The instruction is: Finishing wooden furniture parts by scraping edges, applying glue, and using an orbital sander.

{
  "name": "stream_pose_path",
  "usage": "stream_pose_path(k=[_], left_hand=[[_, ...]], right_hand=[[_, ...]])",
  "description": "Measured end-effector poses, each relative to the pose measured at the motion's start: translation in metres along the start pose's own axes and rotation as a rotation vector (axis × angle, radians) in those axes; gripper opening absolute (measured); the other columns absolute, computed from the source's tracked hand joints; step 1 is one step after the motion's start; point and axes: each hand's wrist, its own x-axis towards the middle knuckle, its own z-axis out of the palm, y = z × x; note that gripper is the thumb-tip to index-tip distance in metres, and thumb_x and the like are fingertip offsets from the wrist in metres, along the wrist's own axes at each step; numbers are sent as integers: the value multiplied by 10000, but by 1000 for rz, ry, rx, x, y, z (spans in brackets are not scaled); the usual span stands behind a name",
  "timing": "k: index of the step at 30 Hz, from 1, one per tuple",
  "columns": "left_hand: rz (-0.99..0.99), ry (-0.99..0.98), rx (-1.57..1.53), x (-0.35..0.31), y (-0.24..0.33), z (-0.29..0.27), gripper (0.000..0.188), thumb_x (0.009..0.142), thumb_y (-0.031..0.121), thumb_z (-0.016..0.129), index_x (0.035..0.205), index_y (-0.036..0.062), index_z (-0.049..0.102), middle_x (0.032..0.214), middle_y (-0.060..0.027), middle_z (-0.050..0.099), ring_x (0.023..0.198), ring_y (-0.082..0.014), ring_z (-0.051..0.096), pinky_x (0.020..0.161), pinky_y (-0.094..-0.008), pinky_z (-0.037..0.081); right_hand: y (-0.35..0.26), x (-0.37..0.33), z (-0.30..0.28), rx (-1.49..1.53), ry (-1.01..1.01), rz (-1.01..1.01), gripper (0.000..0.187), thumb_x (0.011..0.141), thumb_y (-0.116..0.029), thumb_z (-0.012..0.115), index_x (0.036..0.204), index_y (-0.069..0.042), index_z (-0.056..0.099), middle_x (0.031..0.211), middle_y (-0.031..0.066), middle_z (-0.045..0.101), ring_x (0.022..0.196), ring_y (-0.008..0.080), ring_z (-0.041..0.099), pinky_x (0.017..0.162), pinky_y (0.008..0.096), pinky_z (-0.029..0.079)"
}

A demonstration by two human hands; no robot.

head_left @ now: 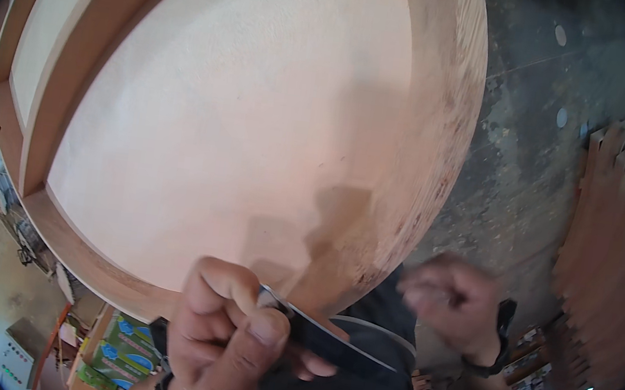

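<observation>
My left hand (226, 341) is closed on a thin, dark, blade-like strip (332, 345), pinching one end between thumb and curled fingers. The strip slants down to the right, with a pale line along its upper edge. Both are at the near side of a large pale wooden panel (245, 107) framed by raised wooden rails (80, 70). To the right, past the panel's edge, my right hand (453, 296) is raised with curled fingers. It is somewhat blurred, and whatever lies within its fingers cannot be made out.
Along the panel's right side runs a wide, streaked wooden border (435, 132). A stack of brown wooden pieces (611, 234) lies on the grey floor (528, 144) at right. Lower left are a green printed box (122, 351) and a pale box with coloured buttons (17, 357).
</observation>
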Motion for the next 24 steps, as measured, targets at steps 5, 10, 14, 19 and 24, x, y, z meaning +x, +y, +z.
stream_pose_path(k=[5,10,14,19,24], left_hand=[[28,-341,-264,-11,-48,0,97,1030,89,405,1124,97,386,998,-255,632,799,-214,648,668,-293,549],[205,-309,-288,-13,-93,13,120,963,43,557,1046,57,472,973,-79,584,742,-76,515,696,-226,444],[264,-431,-276,-17,-108,7,158,924,-11,597,1064,21,531,947,-79,603,722,-73,526,681,-211,427],[604,-404,265,-7,-66,8,502,843,-49,665,1314,-66,493,747,-58,652,628,-95,599,594,-218,460],[735,-246,911,13,-48,6,742,748,-29,694,1429,-53,403,554,-61,557,458,-174,550,513,-275,474]], right_hand=[[-16,-26,30,52,-43,-225,223,852,-197,733,901,17,693,786,109,680,660,163,642,578,305,483],[-19,-25,54,248,5,-201,414,863,-418,706,903,-37,549,860,117,624,657,193,603,601,295,475],[-15,-28,40,-90,81,-364,406,994,-443,464,1016,-38,464,960,153,573,726,199,580,633,299,476],[-37,-31,32,134,309,-122,496,1026,-491,318,957,-28,483,836,109,510,619,195,547,542,300,463],[-44,6,17,-119,255,-323,419,1030,-331,301,883,-5,519,732,118,505,546,172,488,510,305,391]])
